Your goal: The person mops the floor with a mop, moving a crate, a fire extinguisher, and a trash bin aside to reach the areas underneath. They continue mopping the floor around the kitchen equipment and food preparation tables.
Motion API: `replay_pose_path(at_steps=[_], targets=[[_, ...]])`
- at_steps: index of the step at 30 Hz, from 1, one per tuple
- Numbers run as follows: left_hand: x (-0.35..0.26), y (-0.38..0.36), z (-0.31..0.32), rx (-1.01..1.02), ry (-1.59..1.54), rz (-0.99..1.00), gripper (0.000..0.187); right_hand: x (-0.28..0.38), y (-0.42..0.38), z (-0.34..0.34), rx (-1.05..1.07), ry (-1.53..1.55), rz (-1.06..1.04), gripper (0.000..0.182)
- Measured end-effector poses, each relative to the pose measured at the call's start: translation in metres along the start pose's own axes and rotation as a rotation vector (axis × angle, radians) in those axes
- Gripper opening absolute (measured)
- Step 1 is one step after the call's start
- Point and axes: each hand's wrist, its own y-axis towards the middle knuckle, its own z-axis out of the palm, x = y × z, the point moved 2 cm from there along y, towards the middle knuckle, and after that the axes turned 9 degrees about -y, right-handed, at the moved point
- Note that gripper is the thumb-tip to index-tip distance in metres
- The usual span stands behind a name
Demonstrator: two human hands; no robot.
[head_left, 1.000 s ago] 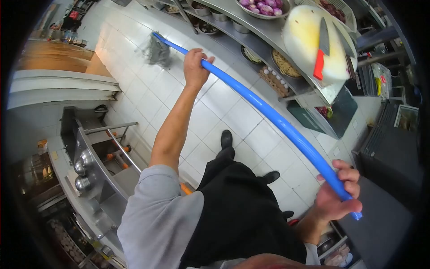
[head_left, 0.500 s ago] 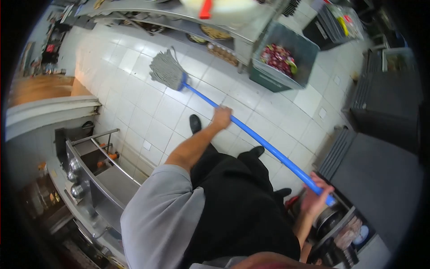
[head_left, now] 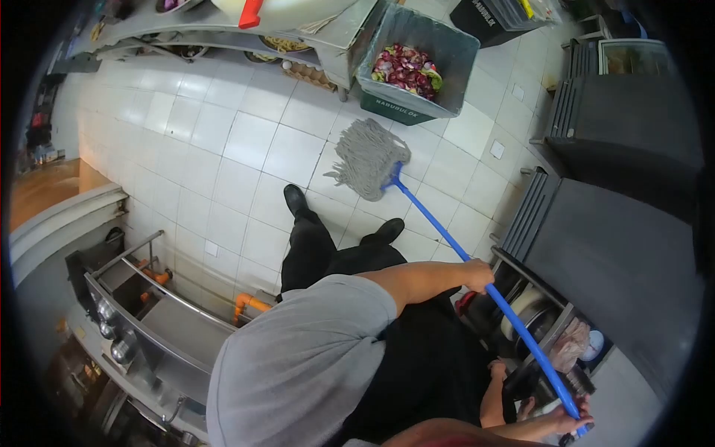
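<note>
A blue mop handle (head_left: 514, 320) runs from lower right up to a grey string mop head (head_left: 369, 158), which lies on the white tile floor (head_left: 257, 141) in front of the black shoes. My left hand (head_left: 478, 276) is closed round the middle of the handle, its arm stretched across the body. Near the handle's end, at the lower right, my right hand (head_left: 573, 419) has its fingers wrapped round it. The mop head is just below a green bin (head_left: 395, 106) holding red and green scraps.
A metal table (head_left: 335, 37) with an egg tray (head_left: 309, 76) beneath stands at the top. Dark cabinets (head_left: 618, 246) line the right side. A steel sink unit (head_left: 186, 328) is at left. Another person's forearm (head_left: 491, 398) seems to show near the lower right.
The mop head has swung right across the floor, nearer the bin. My left hand has moved right and down with the handle; my right hand has moved down. The view has shifted too.
</note>
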Motion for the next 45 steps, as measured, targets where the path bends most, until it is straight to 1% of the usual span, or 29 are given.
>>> replay_pose_path(at_steps=[2,4,5,9,11,12,13,14,15,16,17,18,19,20,21,23,26,27,29,30,32,35,37,39,40,41,42,43,45], targets=[[0.012,-0.034,-0.020,-0.076,0.001,-0.049,0.026,-0.035,-0.001,0.013,-0.141,-0.091,0.066,0.061],[0.062,-0.066,-0.034,-0.181,0.026,-0.108,0.024,-0.076,-0.006,0.059,-0.323,-0.155,0.128,0.061],[0.083,-0.090,-0.055,-0.218,0.063,-0.162,0.023,-0.099,-0.006,0.100,-0.433,-0.175,0.153,0.060],[0.207,-0.223,-0.160,-0.450,0.216,-0.325,0.016,-0.187,-0.036,0.282,-0.209,0.075,0.270,0.058],[0.266,-0.322,-0.226,-0.599,0.355,-0.431,0.018,-0.207,-0.085,0.427,-0.121,0.102,0.350,0.055],[0.296,-0.375,-0.260,-0.667,0.435,-0.485,0.017,-0.211,-0.113,0.498,0.018,0.215,0.385,0.052],[0.316,-0.433,-0.289,-0.798,0.521,-0.539,0.020,-0.214,-0.141,0.565,0.158,0.328,0.418,0.049],[0.345,-0.488,-0.318,-0.748,0.484,-0.748,0.033,-0.223,-0.169,0.618,0.215,0.308,0.510,0.045],[0.372,-0.544,-0.344,-0.831,0.394,-0.872,0.034,-0.223,-0.203,0.676,0.400,0.340,0.502,0.040],[0.404,-0.603,-0.359,-1.006,0.402,-0.851,0.034,-0.222,-0.234,0.724,0.616,0.337,0.491,0.036],[0.360,-0.656,-0.388,-0.920,0.345,-1.058,0.035,-0.221,-0.265,0.771,0.834,0.324,0.460,0.035],[0.361,-0.702,-0.400,-0.920,0.343,-1.128,0.037,-0.217,-0.295,0.817,0.968,0.290,0.452,0.033],[0.402,-0.747,-0.394,-1.056,0.318,-1.082,0.041,-0.219,-0.325,0.856,1.090,0.220,0.387,0.022],[0.384,-0.779,-0.393,-1.086,0.307,-1.128,0.043,-0.247,-0.353,0.881,1.182,0.331,0.398,0.012],[0.361,-0.805,-0.390,-1.113,0.296,-1.172,0.045,-0.264,-0.384,0.907,1.216,0.371,0.397,0.009],[0.359,-0.840,-0.371,-1.156,0.270,-1.217,0.044,-0.255,-0.429,0.939,1.313,0.276,0.573,0.013],[0.357,-0.851,-0.325,-1.238,0.187,-1.281,0.046,-0.259,-0.456,0.928,1.296,0.249,0.664,0.014],[0.345,-0.845,-0.313,-1.215,0.188,-1.263,0.048,-0.258,-0.451,0.916,1.293,0.222,0.633,0.015],[0.320,-0.821,-0.274,-1.170,0.170,-1.240,0.053,-0.257,-0.426,0.865,1.300,0.157,0.586,0.019],[0.328,-0.808,-0.251,-1.214,0.190,-1.166,0.062,-0.260,-0.412,0.834,1.301,0.151,0.526,0.022],[0.317,-0.756,-0.219,-1.170,0.128,-1.224,0.069,-0.264,-0.372,0.761,1.275,0.135,0.465,0.025],[0.293,-0.645,-0.178,-1.137,0.156,-1.161,0.069,-0.260,-0.275,0.641,1.173,0.124,0.513,0.027],[0.264,-0.547,-0.153,-1.024,0.206,-1.125,0.060,-0.241,-0.200,0.557,1.106,0.105,0.453,0.032],[0.222,-0.438,-0.125,-0.950,0.247,-0.964,0.048,-0.214,-0.127,0.466,0.931,0.076,0.415,0.039],[0.208,-0.381,-0.105,-0.930,0.276,-0.837,0.042,-0.202,-0.088,0.418,0.874,0.093,0.396,0.042],[0.189,-0.323,-0.077,-0.967,0.280,-0.722,0.037,-0.188,-0.052,0.372,0.817,0.109,0.378,0.045],[0.149,-0.272,-0.059,-0.888,0.224,-0.656,0.032,-0.160,-0.022,0.332,0.800,0.143,0.325,0.049],[0.121,-0.218,-0.034,-0.917,0.194,-0.548,0.029,-0.141,0.014,0.282,0.727,0.189,0.259,0.053],[0.047,-0.140,-0.005,-0.791,0.115,-0.340,0.032,-0.083,0.054,0.204,0.446,0.183,0.171,0.052]])
